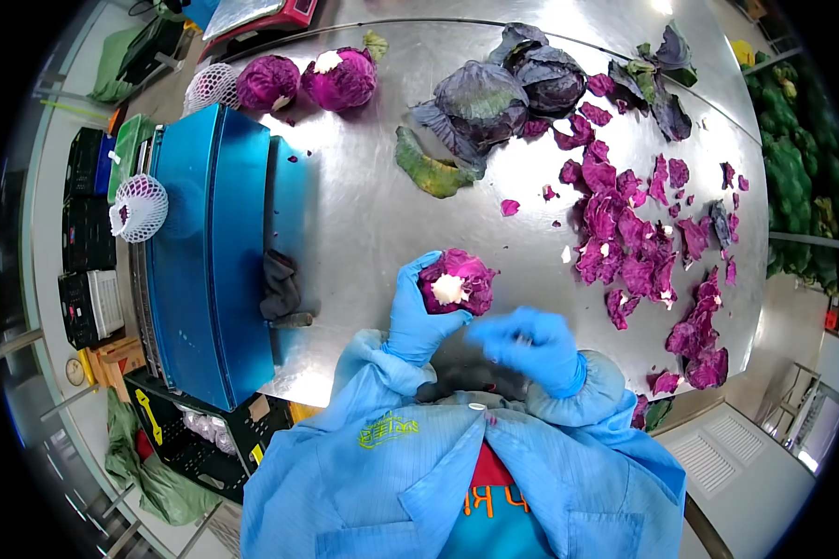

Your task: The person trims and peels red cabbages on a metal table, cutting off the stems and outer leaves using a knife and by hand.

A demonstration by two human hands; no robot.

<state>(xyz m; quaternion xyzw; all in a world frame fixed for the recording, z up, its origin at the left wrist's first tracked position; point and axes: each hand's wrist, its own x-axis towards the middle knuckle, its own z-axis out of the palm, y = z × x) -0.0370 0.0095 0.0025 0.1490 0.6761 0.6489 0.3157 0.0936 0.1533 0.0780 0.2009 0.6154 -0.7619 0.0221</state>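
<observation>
A small red cabbage (475,284) with its pale cut stem showing is held in my blue-gloved left hand (418,307), fingers wrapped round its left side. Just right of and below the cabbage, my gloved right hand (536,347) is curled and its fingertips are smeared by motion; whether it holds anything cannot be made out. Loose purple leaves (606,219) lie scattered over the right of the metal table (364,205). Beyond my hands sit dark, untrimmed cabbages (480,102) with outer leaves around them.
Two trimmed cabbages (342,79) lie at the upper left, beside white foam netting (213,88). A blue metal box (210,252) stands on the left, with a dark cloth (280,284) by it. A black crate (205,452) is at the lower left.
</observation>
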